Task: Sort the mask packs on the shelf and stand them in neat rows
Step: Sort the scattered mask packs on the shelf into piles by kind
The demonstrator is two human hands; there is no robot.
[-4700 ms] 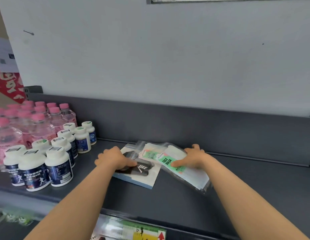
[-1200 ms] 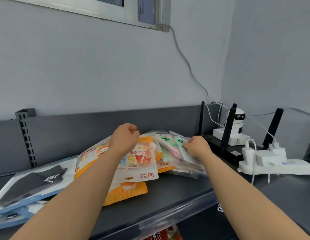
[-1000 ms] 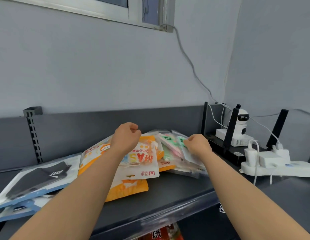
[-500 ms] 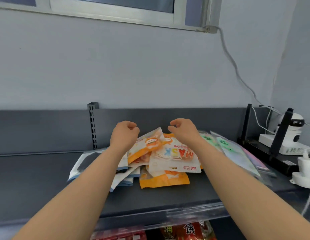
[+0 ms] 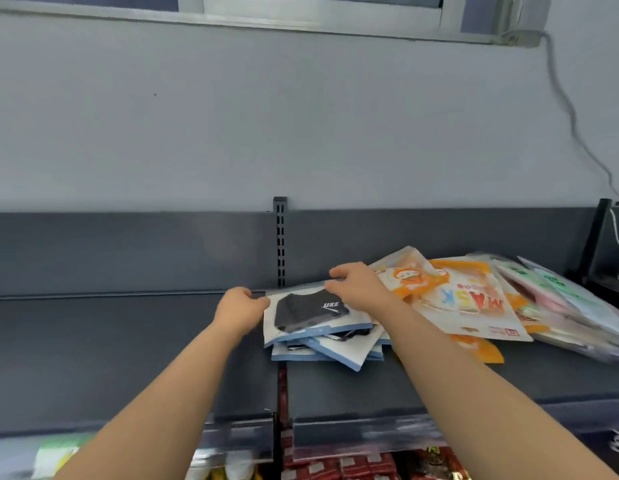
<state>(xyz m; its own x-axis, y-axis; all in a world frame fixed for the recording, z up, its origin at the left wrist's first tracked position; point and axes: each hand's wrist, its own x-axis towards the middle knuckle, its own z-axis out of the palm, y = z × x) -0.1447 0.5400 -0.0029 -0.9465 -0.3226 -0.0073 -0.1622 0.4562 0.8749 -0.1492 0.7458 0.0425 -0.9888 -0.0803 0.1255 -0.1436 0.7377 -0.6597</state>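
Observation:
A loose stack of white-and-blue packs with a black mask lies flat on the dark grey shelf. My left hand grips the top pack's left edge. My right hand holds its far right corner, fingers curled over the rim. To the right lie orange-and-white "MASK" packs, overlapping one another. Further right is a slanted heap of clear packs with green and pink labels, blurred at the frame edge.
A slotted upright splits the shelf's back panel behind the stack. The shelf stretches bare to the left. A black post and white cables stand at the far right. Red snack packets fill the shelf below.
The view swung left. Both hands left the orange packs and moved onto the black-mask pack, taking hold of its left edge and far right corner.

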